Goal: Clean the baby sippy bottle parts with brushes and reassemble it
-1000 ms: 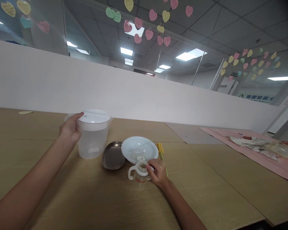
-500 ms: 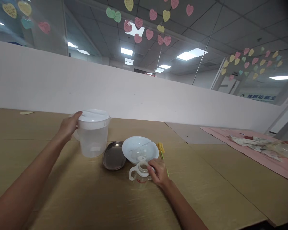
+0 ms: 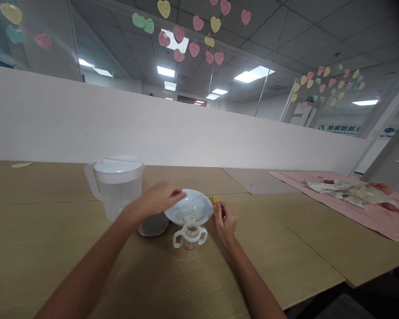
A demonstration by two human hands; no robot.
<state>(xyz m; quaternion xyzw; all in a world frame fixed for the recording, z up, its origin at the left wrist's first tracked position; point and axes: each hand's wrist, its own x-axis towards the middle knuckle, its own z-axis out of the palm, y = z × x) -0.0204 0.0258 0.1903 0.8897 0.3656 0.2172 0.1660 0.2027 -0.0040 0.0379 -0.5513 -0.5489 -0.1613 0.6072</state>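
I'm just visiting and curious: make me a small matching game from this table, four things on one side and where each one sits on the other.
Things:
1. lidded jug
2. handled bottle
3. metal dish
4. pink cloth

Places:
A. far right of the table
B. nearest the camera, in front of the white bowl
C. furthest left of the group, standing upright
D. between jug and bowl, partly under the left hand

Pairs: 1-C, 2-B, 3-D, 4-A
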